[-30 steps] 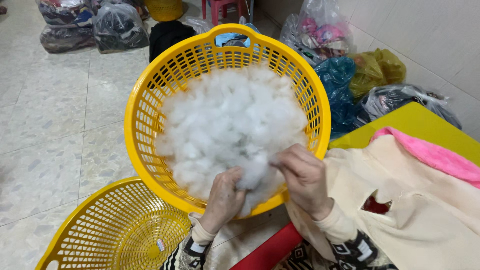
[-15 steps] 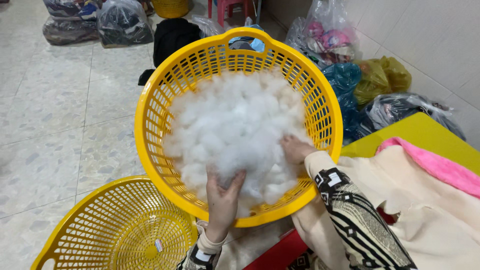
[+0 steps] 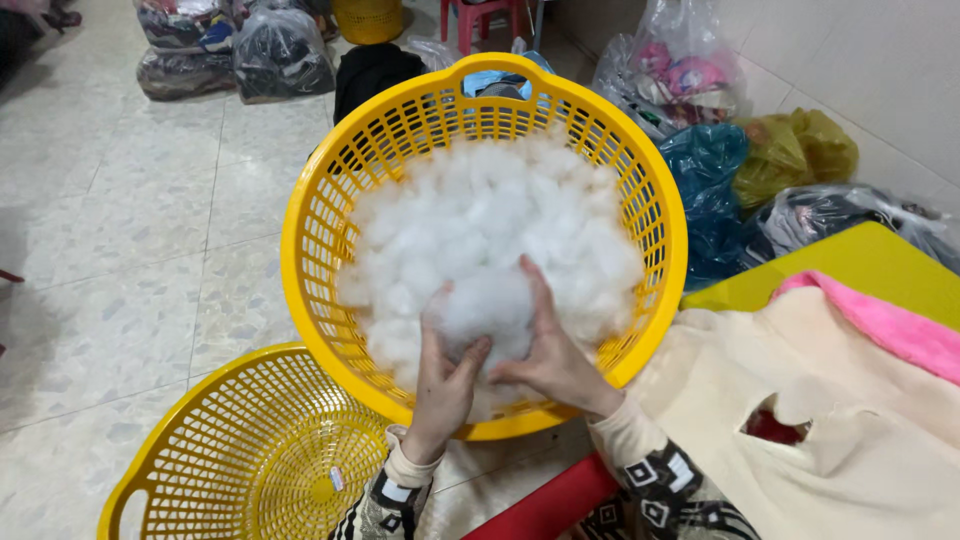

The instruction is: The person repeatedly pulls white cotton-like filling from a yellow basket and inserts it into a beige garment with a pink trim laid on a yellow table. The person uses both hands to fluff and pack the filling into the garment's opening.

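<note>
In the yellow basket [image 3: 320,250], left hand [image 3: 445,385] and right hand [image 3: 555,360] both cup a clump of white stuffing [image 3: 490,305], mid-gather; next, lifting it free needs firmer closure.

Both forearms rise from six o'clock in patterned sleeves with cream cuffs. The left hand [image 3: 447,378] angles toward one o'clock, fingers curled and thumb raised. The right hand [image 3: 548,350] leans toward eleven o'clock, fingers spread and pressing inward. The two hands sit close together, thumbs nearly touching, cupping.
</note>
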